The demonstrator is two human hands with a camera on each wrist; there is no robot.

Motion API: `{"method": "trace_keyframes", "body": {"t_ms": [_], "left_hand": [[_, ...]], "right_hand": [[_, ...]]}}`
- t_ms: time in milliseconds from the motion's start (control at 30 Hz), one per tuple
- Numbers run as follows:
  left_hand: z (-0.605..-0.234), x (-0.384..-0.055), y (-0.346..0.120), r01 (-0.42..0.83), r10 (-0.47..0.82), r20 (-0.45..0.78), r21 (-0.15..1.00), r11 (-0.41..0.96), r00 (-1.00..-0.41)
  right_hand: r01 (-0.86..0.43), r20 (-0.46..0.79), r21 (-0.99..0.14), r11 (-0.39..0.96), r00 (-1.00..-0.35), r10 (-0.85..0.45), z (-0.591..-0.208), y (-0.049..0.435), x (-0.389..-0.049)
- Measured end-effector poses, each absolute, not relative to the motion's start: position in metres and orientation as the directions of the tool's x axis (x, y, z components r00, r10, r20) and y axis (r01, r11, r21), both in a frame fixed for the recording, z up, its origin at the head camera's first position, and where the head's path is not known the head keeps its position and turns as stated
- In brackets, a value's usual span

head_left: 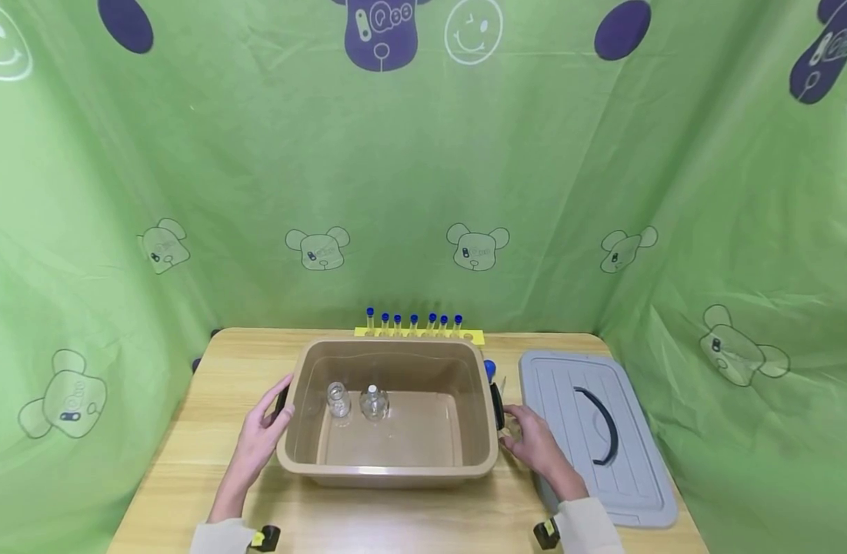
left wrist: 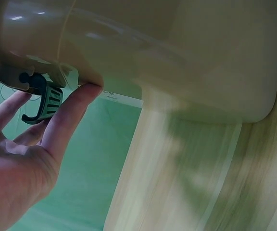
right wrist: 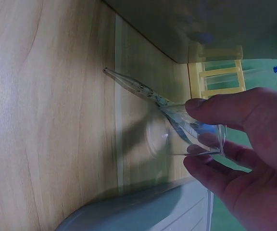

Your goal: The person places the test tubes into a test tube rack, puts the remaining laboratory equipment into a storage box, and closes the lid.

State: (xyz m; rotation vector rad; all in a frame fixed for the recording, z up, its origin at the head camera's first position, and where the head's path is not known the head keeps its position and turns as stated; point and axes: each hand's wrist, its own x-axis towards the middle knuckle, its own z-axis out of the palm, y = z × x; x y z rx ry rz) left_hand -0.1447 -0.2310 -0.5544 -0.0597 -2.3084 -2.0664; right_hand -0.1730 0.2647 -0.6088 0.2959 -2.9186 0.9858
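A brown plastic bin (head_left: 388, 471) stands on the table with a clear glass jar (head_left: 338, 400) and a round clear glass bottle with a white top (head_left: 375, 405) inside. At the bin's left side, my left hand (head_left: 260, 435) spans the black handle (left wrist: 46, 102), its thumb touching the bin wall and the other fingers beyond the handle. To the right of the bin, my right hand (right wrist: 254, 159) holds a clear glass beaker (right wrist: 162, 134) between thumb and fingers. Partly behind the beaker lies a clear tapered tube with printed marks (right wrist: 133, 86).
A grey lid (head_left: 568, 431) with a black handle lies to the right. Behind the bin, a yellow rack (head_left: 478, 337) holds several blue-capped tubes (head_left: 414, 323). A blue round object (head_left: 489, 369) sits beside the bin's back right. Green curtains (head_left: 395, 154) surround the table.
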Motion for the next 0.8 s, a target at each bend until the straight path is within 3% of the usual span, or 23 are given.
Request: {"method": "trace_keyframes", "body": {"t_ms": [400,800], "left_hand": [[-0.555,-0.144,-0.23,0.069,0.002,0.069,0.992,0.108,-0.998],[-0.555,-0.145,-0.231,0.057,-0.009,0.059,0.991,0.117,-0.998]], "right_hand": [[-0.18,0.095,-0.59,0.787,-0.984,-0.153,-0.599,0.268,-0.168],[-0.259,0.213,-0.555,0.79,-0.963,-0.165,-0.566,0.276,-0.159]]}}
